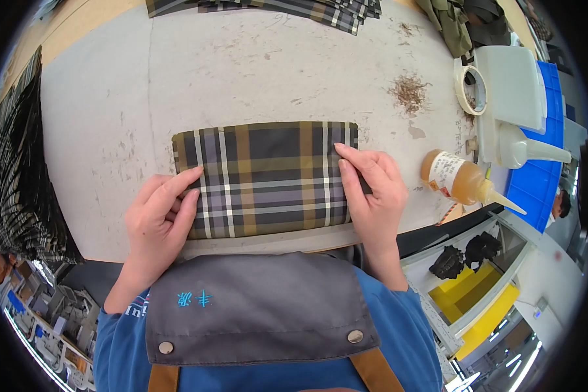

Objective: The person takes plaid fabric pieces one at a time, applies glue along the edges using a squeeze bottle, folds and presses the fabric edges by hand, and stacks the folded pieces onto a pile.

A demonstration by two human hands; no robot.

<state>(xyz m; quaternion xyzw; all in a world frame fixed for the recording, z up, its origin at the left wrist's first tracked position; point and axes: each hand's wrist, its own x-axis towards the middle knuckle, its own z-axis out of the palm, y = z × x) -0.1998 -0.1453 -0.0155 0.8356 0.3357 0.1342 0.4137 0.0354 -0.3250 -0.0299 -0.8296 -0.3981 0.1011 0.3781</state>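
Cloth: the plaid cloth (pixel 274 179) lies flat and folded on the bench (pixel 242 81), right in front of you, near the bench's close edge; its bands are black, olive, brown, grey and white.
Your left hand: the left hand (pixel 153 212) is at the cloth's left side, forefinger and thumb tips on the fabric with a narrow gap between them, the other fingers curled; you cannot tell from this view whether it grips the edge from below.
Your right hand: the right hand (pixel 379 193) is at the cloth's right side, forefinger above thumb, both tips on the fabric, spread narrowly; again, you cannot tell whether the edge is pinched.
Far side of the bench: more plaid pieces (pixel 287 10) lie overlapping, well apart from your cloth.
Your left: a tall pile (pixel 23 189) of dark checked fabric sits at the bench's edge.
Your right: an amber bottle (pixel 447 173) with a white label stands nearest your right hand, its nozzle pointing away from you; beyond it are a white bottle (pixel 513 145), a tape roll (pixel 460 91), a white container (pixel 511 85) and a blue bin (pixel 552 130).
Scraps: brown bits (pixel 408 93) are scattered near the tape roll.
Below the bottles: an open drawer (pixel 418 273) holds black scraps (pixel 447 262) and something yellow (pixel 447 297).
Your apron: the grey apron (pixel 261 326) bears blue lettering and two snaps, over blue sleeves (pixel 405 333).
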